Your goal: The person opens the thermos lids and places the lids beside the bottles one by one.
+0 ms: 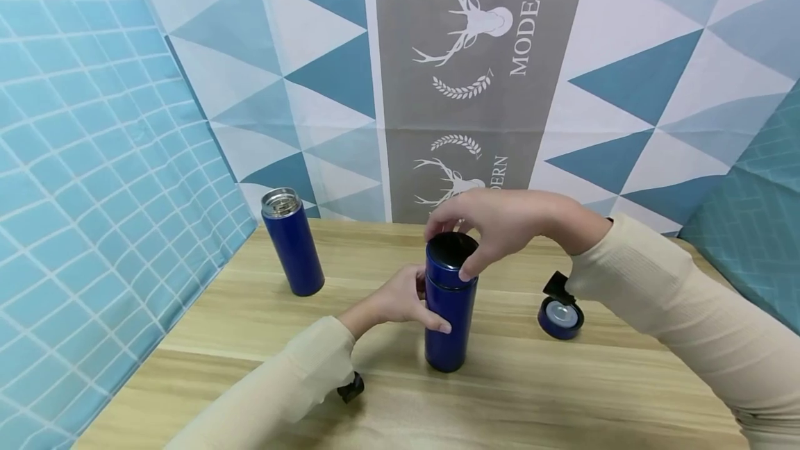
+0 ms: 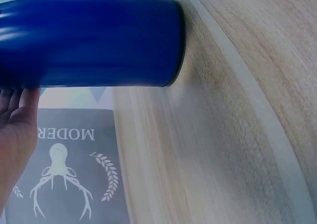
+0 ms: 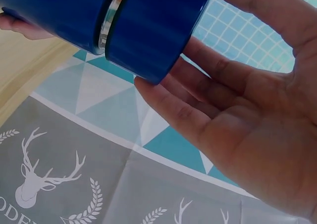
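Observation:
A dark blue thermos bottle (image 1: 448, 339) stands upright near the middle of the table; whether its base touches the wood, I cannot tell. My left hand (image 1: 400, 297) grips its body from the left, thumb across the front. From above, my right hand (image 1: 509, 223) holds the lid (image 1: 444, 273) with thumb and fingers around its rim. In the right wrist view a thin silver band (image 3: 113, 21) shows between lid and body. The left wrist view has the lower bottle body (image 2: 104, 40) close to the tabletop, with part of the left hand (image 2: 17, 130) below it.
A second blue thermos (image 1: 294, 248), lidless with a steel mouth, stands at the back left. To the right, under my right forearm, a blue lid (image 1: 560, 318) lies with its pale inside up. Patterned cloth (image 1: 325, 89) hangs behind the wooden table (image 1: 500, 401).

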A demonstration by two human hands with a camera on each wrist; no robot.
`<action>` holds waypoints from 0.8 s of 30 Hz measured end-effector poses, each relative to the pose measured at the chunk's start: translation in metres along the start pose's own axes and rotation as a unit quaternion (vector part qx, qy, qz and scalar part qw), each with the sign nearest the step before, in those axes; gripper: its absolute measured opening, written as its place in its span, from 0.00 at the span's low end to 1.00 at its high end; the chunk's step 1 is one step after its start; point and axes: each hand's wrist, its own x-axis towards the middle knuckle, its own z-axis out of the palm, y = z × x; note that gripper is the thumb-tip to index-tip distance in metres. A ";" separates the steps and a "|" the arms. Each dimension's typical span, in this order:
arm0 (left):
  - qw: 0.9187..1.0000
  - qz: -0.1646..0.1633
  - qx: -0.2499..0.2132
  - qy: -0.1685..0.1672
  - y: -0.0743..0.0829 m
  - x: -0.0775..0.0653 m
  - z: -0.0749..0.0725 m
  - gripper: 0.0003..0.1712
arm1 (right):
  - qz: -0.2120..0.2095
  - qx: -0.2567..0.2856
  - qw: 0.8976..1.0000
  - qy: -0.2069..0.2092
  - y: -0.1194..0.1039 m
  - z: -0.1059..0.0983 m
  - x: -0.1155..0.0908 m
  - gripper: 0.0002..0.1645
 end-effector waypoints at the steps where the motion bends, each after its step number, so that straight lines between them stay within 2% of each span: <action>1: 1.000 0.000 0.001 0.000 0.001 0.000 0.000 0.34 | -0.001 0.005 1.000 -0.002 0.000 -0.001 0.000 0.29; 7: 1.000 -0.003 -0.015 0.005 0.002 0.000 0.001 0.33 | -0.008 0.017 1.000 -0.010 0.001 -0.003 0.000 0.30; 12: 1.000 0.008 -0.029 0.009 -0.001 0.000 0.004 0.34 | -0.022 0.026 0.999 0.001 0.006 0.002 -0.003 0.31; 19: 0.998 0.037 -0.042 0.016 -0.007 0.000 0.005 0.39 | -0.084 0.080 0.992 0.054 0.030 0.017 -0.008 0.40; 24: 0.997 0.050 -0.050 0.027 -0.007 -0.001 0.004 0.40 | -0.109 0.139 0.980 0.093 0.048 0.031 -0.009 0.45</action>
